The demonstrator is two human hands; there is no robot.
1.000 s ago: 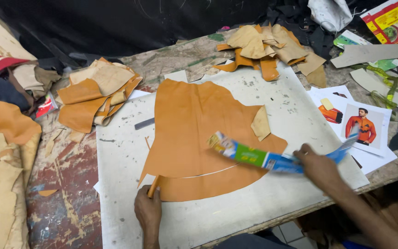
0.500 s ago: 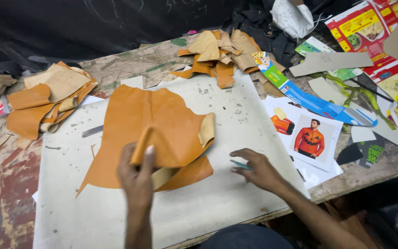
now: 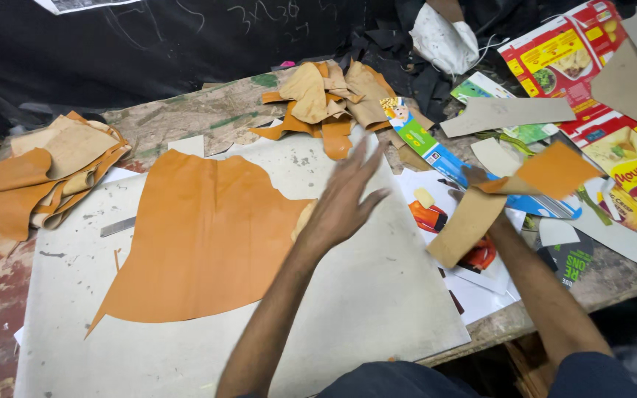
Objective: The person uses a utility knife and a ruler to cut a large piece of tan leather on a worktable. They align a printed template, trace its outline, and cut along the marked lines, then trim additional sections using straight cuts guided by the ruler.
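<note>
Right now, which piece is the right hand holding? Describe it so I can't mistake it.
Start at the big white cutting board, then look past its right edge, above the printed sheets. There the right hand lifts an orange leather offcut folded over to show its tan underside. Unlike the scrap piles, it is off the table.

Matt tan leather sheet (image 3: 200, 236)
</note>
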